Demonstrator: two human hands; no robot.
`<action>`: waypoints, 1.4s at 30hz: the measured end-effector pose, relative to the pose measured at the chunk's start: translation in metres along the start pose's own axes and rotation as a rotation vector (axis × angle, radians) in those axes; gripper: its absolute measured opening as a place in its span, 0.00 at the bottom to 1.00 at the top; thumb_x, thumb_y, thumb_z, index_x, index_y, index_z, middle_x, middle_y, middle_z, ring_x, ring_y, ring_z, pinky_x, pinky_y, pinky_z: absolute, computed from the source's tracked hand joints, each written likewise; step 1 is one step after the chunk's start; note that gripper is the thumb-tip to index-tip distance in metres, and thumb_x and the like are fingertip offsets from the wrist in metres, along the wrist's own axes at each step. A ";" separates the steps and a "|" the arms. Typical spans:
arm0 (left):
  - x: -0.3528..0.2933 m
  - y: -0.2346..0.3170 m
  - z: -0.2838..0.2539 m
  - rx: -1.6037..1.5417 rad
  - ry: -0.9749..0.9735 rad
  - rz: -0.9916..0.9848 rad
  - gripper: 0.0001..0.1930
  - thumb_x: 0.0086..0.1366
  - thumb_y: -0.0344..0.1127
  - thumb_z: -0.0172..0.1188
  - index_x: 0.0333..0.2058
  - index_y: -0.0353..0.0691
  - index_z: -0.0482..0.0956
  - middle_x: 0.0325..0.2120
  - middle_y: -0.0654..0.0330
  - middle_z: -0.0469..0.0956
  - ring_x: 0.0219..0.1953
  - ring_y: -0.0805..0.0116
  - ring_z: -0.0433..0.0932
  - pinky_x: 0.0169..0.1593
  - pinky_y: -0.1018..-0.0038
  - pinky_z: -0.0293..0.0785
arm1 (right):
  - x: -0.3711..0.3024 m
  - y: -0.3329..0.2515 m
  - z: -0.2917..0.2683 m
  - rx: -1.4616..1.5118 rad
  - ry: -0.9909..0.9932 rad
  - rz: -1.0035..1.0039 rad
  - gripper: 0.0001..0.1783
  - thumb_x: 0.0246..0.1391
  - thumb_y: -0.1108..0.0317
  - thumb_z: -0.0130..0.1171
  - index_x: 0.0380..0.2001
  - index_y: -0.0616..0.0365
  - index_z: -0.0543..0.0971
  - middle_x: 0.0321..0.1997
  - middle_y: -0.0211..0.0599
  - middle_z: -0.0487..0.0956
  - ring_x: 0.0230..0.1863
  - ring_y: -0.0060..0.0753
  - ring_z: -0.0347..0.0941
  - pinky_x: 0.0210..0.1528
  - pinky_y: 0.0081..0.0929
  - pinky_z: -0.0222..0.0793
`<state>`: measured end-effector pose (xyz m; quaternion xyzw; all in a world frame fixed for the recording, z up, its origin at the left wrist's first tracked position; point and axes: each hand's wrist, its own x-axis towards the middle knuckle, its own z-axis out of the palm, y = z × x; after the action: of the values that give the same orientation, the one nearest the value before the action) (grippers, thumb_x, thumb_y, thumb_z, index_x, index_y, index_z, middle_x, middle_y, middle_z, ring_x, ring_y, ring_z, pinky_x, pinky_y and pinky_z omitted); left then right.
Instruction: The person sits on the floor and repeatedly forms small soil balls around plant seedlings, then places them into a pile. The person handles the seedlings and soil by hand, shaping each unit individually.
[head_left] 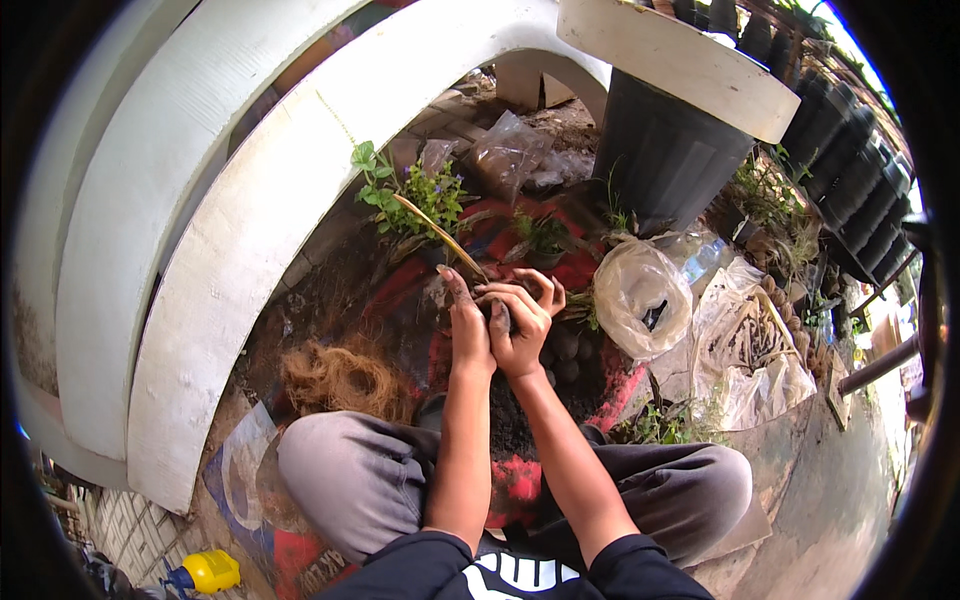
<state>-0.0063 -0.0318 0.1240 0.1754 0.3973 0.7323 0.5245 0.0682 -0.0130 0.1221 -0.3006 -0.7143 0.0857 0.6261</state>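
My left hand and my right hand are cupped together above the ground, wrists close to each other. Between them they close round a dark clump of soil, mostly hidden by the fingers. A long yellow-brown leaf or stalk sticks out of the clump, slanting up and to the left. Dirt darkens my fingertips. Below the hands lies a heap of loose black soil, with several round dark balls at its upper right. A tangle of brown coconut fibre sits to the left.
White curved panels stand on the left. A leafy plant with small purple flowers grows beyond my hands. A large black pot stands at the far right, near an open clear plastic bag. A yellow spray bottle lies at lower left.
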 end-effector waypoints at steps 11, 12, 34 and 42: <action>0.003 0.008 -0.015 -0.278 -0.073 -0.109 0.54 0.61 0.82 0.36 0.70 0.40 0.54 0.66 0.50 0.62 0.68 0.56 0.61 0.67 0.58 0.62 | -0.006 -0.002 0.015 0.148 -0.050 0.378 0.16 0.66 0.58 0.49 0.47 0.43 0.85 0.50 0.26 0.83 0.66 0.45 0.61 0.72 0.54 0.30; 0.003 0.007 -0.015 -0.223 -0.027 -0.092 0.53 0.61 0.82 0.35 0.68 0.39 0.57 0.64 0.50 0.64 0.67 0.57 0.63 0.67 0.59 0.63 | -0.005 0.000 0.012 0.068 -0.147 0.274 0.15 0.65 0.57 0.50 0.46 0.42 0.85 0.50 0.25 0.84 0.67 0.45 0.61 0.72 0.55 0.27; -0.005 0.005 0.002 -0.014 0.022 -0.206 0.52 0.61 0.82 0.33 0.59 0.34 0.69 0.54 0.54 0.74 0.56 0.64 0.73 0.63 0.65 0.65 | -0.002 0.005 0.009 0.197 0.056 0.286 0.19 0.66 0.62 0.50 0.24 0.52 0.85 0.31 0.24 0.84 0.53 0.37 0.69 0.65 0.44 0.46; 0.001 0.009 -0.003 -0.471 -0.245 -0.067 0.45 0.66 0.76 0.35 0.51 0.34 0.75 0.48 0.52 0.79 0.49 0.61 0.79 0.54 0.67 0.76 | 0.014 -0.009 -0.005 0.154 -0.133 -0.034 0.12 0.57 0.59 0.58 0.38 0.48 0.87 0.47 0.28 0.85 0.60 0.43 0.72 0.73 0.52 0.36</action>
<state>-0.0146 -0.0336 0.1290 0.1227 0.1552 0.7601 0.6190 0.0701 -0.0137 0.1394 -0.2329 -0.7507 0.1495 0.5998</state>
